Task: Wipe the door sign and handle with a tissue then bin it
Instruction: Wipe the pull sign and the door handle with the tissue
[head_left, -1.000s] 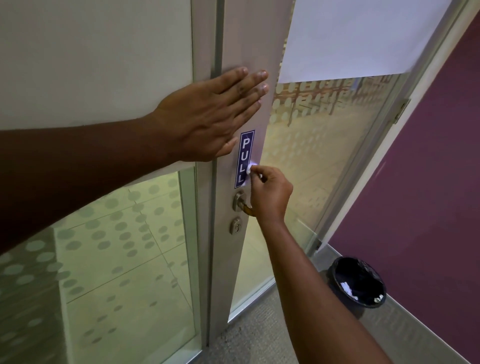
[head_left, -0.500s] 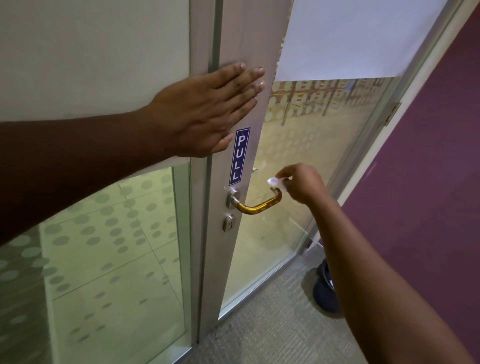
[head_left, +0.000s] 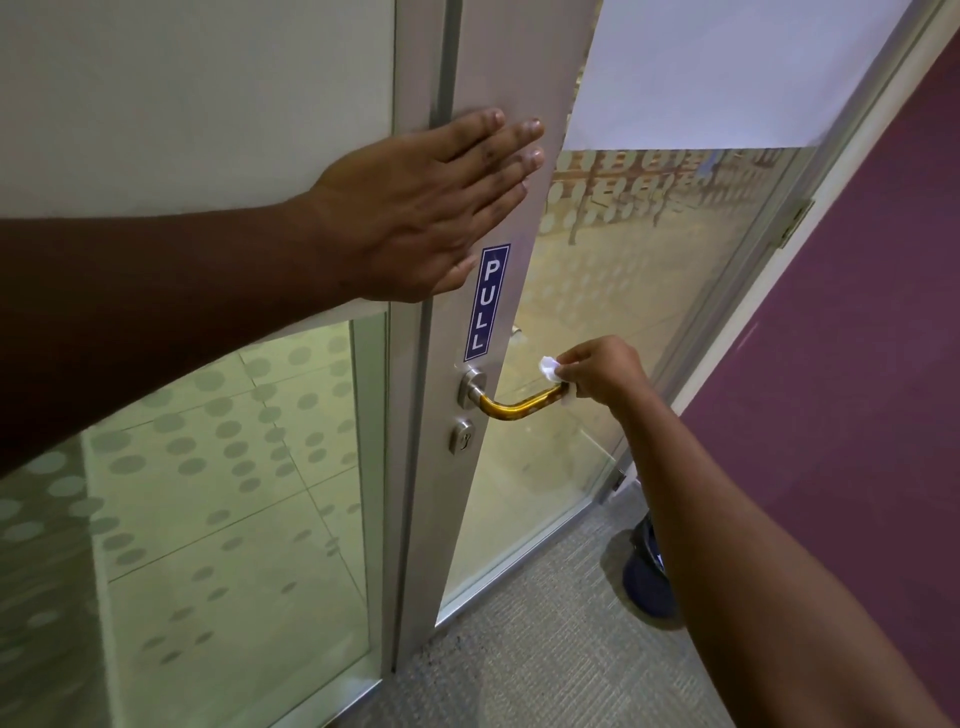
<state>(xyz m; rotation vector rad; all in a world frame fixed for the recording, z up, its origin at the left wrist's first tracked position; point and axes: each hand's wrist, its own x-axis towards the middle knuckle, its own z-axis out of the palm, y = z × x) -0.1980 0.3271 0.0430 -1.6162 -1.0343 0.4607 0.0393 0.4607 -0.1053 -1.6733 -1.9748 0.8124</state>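
Two hands are working here: the left hand (head_left: 415, 208) is pressing flat against the door (head_left: 519, 78) to steady it while the right hand (head_left: 602, 369) is pinching the tissue (head_left: 548, 367) at the handle's (head_left: 519, 406) outer end, wiping it.

We see a blue sign (head_left: 487, 303) lettered white, an amber handle (head_left: 519, 406), a white tissue (head_left: 548, 367), and dotted frosted glass (head_left: 228, 467).

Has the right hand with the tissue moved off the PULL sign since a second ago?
Yes. The right hand, pinching the tissue, has gone from the PULL sign down and right to the far end of the door handle.
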